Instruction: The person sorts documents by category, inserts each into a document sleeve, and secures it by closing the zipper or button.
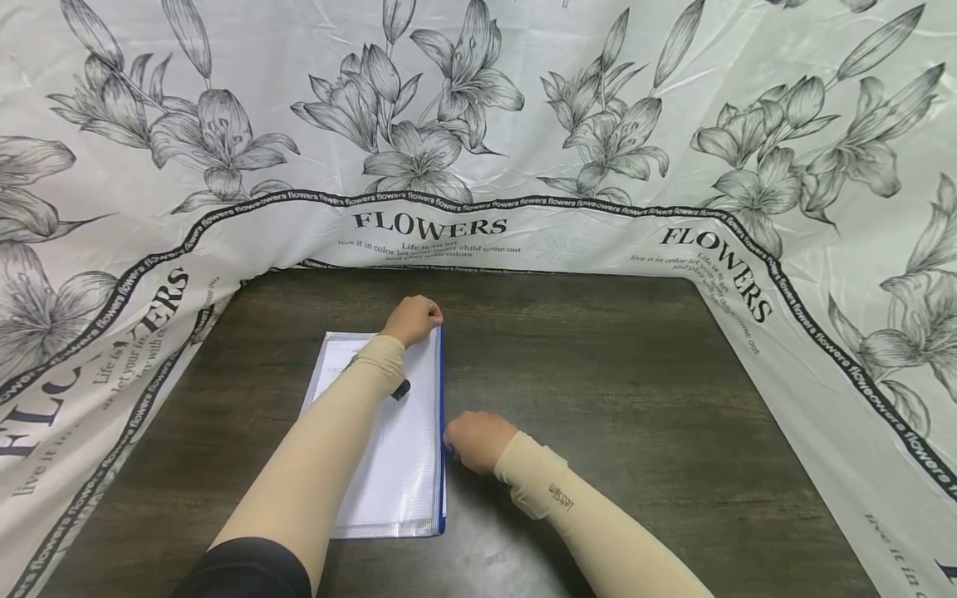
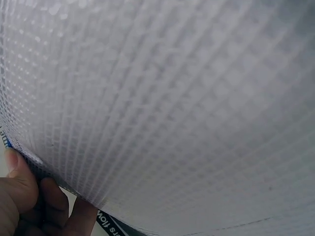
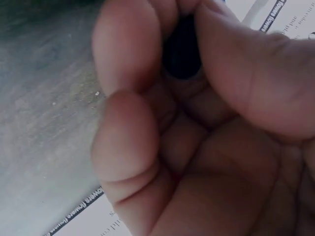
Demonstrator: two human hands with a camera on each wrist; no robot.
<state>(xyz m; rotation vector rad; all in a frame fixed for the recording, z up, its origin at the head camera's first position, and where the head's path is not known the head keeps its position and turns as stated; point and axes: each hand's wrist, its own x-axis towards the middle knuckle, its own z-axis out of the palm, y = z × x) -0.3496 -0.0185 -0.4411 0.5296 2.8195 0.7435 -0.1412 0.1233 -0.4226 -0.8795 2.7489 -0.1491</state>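
A clear mesh zip folder (image 1: 404,465) with a blue zipper edge (image 1: 442,382) lies lengthwise on the table, white paper (image 1: 325,374) showing through it. At its far right corner my left hand (image 1: 414,320) pinches the edge; the left wrist view shows the thumb and fingers (image 2: 15,160) at the rim of the mesh, which bulges close to the camera. My right hand (image 1: 482,442) is at the zipper edge, below the folder's middle. Between its thumb and curled index finger it pinches a small dark zipper pull (image 3: 183,51), partly hidden by the fingers.
The dark wood-grain table (image 1: 598,357) extends to the right of the folder. A white curtain (image 1: 449,241) printed with flowers and lettering surrounds the table at the back and sides. A small black object (image 1: 401,389) shows beside my left wrist, over the folder.
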